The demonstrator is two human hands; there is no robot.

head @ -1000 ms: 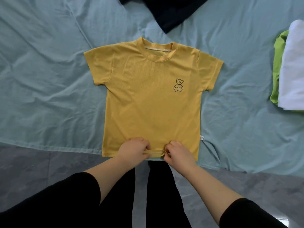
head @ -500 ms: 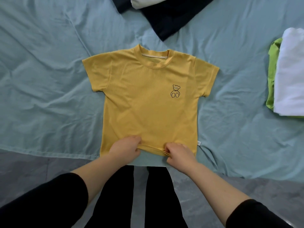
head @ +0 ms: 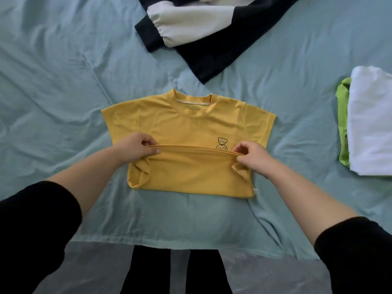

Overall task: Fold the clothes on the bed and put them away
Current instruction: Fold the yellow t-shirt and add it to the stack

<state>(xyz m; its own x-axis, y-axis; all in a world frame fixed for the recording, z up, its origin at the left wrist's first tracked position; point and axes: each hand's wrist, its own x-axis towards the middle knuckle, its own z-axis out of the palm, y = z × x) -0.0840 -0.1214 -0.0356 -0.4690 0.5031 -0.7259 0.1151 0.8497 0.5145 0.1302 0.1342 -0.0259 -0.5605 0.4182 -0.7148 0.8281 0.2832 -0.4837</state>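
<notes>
Yellow cotton T-shirt (head: pixel 191 128) lies half folded on the blue-green bed sheet (head: pixel 63 92), its near hem pinched by the left hand (head: pixel 135 148) and right hand (head: pixel 252 155).

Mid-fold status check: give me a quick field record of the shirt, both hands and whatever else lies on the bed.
item: yellow T-shirt, front up on the bed sheet
fold: hem lifted over the lower half, its edge at the bear print
left hand: pinches the hem's left end
right hand: pinches the hem's right end
stack: white garment over green garment, at the right
unfolded: dark and white garment, far side
</notes>
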